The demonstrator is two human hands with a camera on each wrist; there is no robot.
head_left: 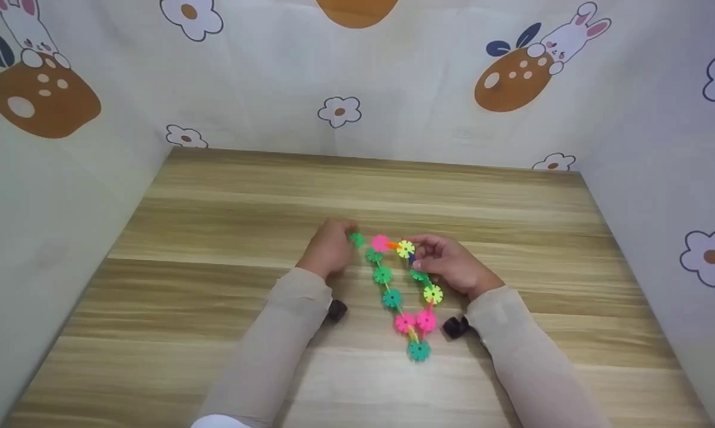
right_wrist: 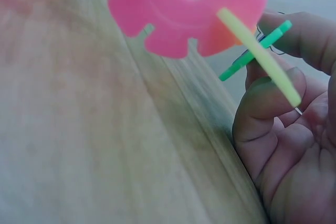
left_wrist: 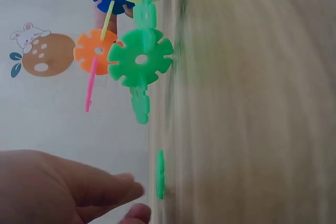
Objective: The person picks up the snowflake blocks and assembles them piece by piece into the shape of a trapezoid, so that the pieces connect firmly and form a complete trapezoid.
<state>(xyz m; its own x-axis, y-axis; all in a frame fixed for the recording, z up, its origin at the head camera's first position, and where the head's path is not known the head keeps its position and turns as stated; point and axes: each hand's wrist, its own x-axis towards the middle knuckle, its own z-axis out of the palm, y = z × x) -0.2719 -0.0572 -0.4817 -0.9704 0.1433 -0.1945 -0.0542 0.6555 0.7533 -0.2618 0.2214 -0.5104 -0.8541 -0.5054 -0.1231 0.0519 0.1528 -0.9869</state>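
Observation:
A loop of notched plastic snowflake discs (head_left: 391,298) in green, pink, yellow, orange and blue is linked edge to edge above the wooden table. My right hand (head_left: 452,264) pinches the loop at its right side, by a dark blue disc (head_left: 412,258). In the right wrist view its fingers (right_wrist: 273,98) curl behind a yellow disc and a green one seen edge-on. On the loop's left, my left hand (head_left: 331,246) is beside a separate green disc (head_left: 357,239). The left wrist view shows that disc (left_wrist: 160,174) on edge, with a small gap to the fingertips (left_wrist: 137,190).
The wood-grain table (head_left: 214,208) meets a pale patterned cloth (head_left: 262,89) at the back and along both sides. Black wrist devices (head_left: 455,327) sit under both forearms. A teal disc (head_left: 419,351) hangs at the loop's near end.

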